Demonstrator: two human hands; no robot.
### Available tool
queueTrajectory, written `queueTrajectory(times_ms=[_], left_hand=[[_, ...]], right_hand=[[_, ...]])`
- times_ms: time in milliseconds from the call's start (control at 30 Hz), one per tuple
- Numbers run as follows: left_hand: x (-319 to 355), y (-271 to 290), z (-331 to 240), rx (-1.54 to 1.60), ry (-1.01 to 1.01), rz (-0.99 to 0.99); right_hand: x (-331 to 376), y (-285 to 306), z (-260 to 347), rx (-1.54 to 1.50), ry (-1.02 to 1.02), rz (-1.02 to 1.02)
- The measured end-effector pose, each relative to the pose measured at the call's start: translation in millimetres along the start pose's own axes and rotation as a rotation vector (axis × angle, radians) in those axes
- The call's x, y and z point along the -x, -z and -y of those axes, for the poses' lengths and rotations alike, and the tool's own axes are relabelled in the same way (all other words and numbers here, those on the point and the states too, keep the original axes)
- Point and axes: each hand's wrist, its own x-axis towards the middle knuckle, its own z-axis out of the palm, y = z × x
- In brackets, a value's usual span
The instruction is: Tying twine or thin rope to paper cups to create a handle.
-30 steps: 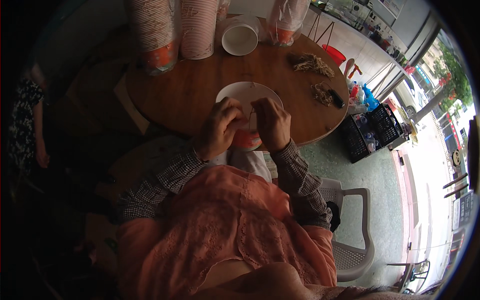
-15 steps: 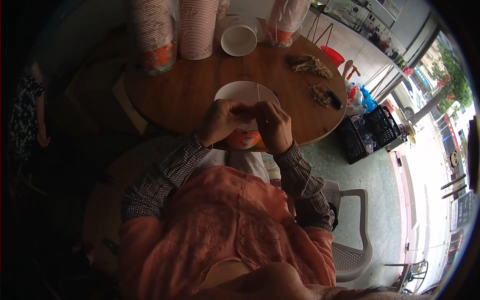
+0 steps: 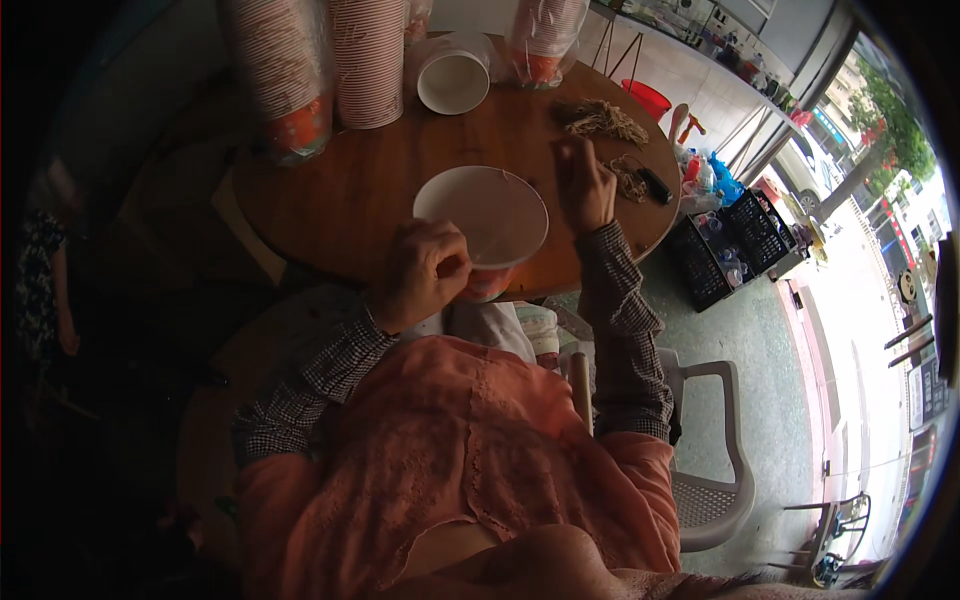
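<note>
A paper bucket (image 3: 484, 210), white inside and orange-patterned outside, stands at the table's near edge with its open top facing up. At its near-left rim is my left hand (image 3: 425, 275), closed, with thumb and fingers pinched together. My right hand (image 3: 588, 188) is raised beyond the bucket's right side, its fingers curled closed and partly in shadow. What either hand pinches, if anything, is too small to make out. A thin pale line, perhaps a strand, shows along the bucket's far-right rim. A bundle of tan twine (image 3: 606, 122) lies just beyond my right hand.
Tall stacks of paper buckets (image 3: 368, 65) in clear plastic line the table's far side. Beside them a white bucket (image 3: 453, 82) lies on its side. A dark-handled tool (image 3: 654, 185) rests by loose twine. A black crate (image 3: 735, 250) and a plastic chair (image 3: 735, 420) stand right.
My hands, together above the bucket before, have parted: the left came down toward the near-left rim, the right went up and right toward the twine. The whole view has shifted slightly.
</note>
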Motion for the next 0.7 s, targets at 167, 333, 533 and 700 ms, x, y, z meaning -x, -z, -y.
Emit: queueTrajectory(times_ms=[167,333,533,700], left_hand=[[-5.0,-1.1,8.9,-0.149,-0.106,-0.058],[-5.1,0.2,25.7,-0.232,-0.148,-0.149],[-3.6,-5.4,34.5,-0.296,-0.162,-0.159],[-12.0,-7.3,39.1,-0.325,-0.143,-0.201]], right_hand=[[36.4,-10.3,-42.3,0.077,-0.141,0.009],[115.7,-35.6,-36.3,-0.145,-0.277,0.061],[167.0,-22.0,6.0,0.095,0.09,0.188],[191.9,-19.6,41.9,0.089,0.205,0.483]])
